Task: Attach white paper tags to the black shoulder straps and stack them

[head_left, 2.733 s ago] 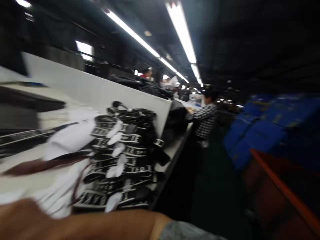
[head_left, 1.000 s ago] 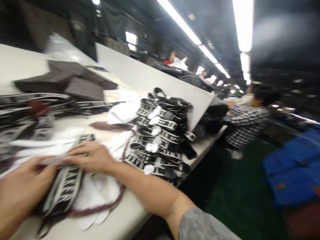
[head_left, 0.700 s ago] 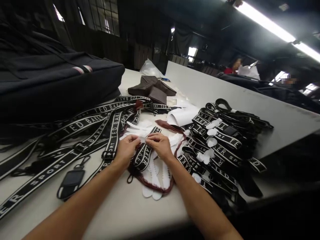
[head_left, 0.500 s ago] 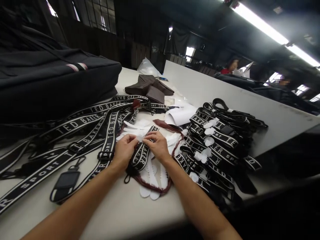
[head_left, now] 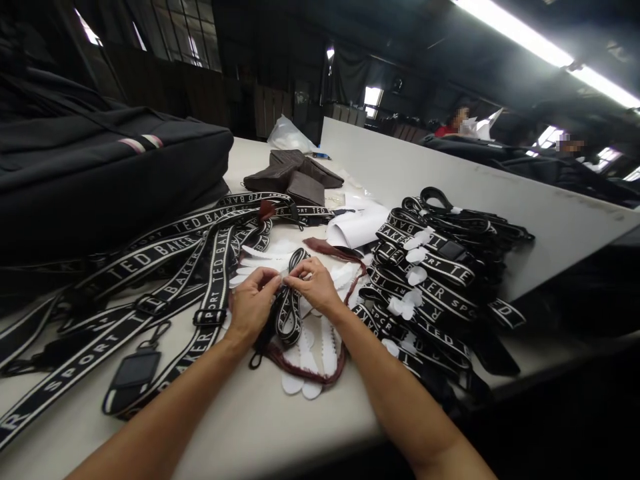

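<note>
Garment-accessory factory floor: long worktable (head_left: 280,427), stacked branded straps (head_left: 440,280), strip lights (head_left: 545,50), co-workers (head_left: 457,123)

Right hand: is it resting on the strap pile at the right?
No: the right hand pinches a folded strap together with the left hand, apart from the strap pile.

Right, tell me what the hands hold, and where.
Both hands, left and right, pinch the folded black lettered webbing strap at its upper end.
</note>
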A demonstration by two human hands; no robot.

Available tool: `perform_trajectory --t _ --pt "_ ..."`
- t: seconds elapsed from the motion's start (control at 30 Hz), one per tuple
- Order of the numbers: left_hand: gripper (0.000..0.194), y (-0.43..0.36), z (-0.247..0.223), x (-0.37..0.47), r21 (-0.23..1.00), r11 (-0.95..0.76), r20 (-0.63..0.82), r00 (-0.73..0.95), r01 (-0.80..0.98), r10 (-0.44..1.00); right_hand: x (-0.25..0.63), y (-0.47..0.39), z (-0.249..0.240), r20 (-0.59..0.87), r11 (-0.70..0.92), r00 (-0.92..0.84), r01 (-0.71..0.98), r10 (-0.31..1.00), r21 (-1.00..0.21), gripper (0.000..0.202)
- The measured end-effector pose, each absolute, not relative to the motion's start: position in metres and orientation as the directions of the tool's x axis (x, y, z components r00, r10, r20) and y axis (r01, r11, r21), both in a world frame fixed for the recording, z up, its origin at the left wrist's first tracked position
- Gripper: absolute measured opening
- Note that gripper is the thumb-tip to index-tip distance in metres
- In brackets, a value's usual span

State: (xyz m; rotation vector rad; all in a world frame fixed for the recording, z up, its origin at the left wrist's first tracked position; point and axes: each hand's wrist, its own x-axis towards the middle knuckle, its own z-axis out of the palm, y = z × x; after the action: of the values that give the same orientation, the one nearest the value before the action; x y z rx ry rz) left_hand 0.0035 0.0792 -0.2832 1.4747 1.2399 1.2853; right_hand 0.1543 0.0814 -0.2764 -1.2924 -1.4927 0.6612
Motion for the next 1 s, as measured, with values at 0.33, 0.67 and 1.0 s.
perform_trajectory --t 0.33,0.67,1.0 --pt "0.027 0.078 -0.279 0.001 0.965 -0.208 0.209 0.015 0.158 0.978 0.154 0.085 -0.281 0.261 0.247 0.012 0.279 0.965 -0.928 0.009" --pt "0.019 0.076 -0.279 0.003 0.659 -0.57 0.616 0.082 0.49 0.783 0.135 0.079 -0.282 0.319 0.193 0.165 0.516 0.933 -0.834 0.005" --pt "0.014 0.077 -0.284 0.001 0.706 -0.48 0.559 0.007 0.52 0.829 0.136 0.078 -0.282 0.358 0.239 0.13 0.532 0.925 -0.812 0.009"
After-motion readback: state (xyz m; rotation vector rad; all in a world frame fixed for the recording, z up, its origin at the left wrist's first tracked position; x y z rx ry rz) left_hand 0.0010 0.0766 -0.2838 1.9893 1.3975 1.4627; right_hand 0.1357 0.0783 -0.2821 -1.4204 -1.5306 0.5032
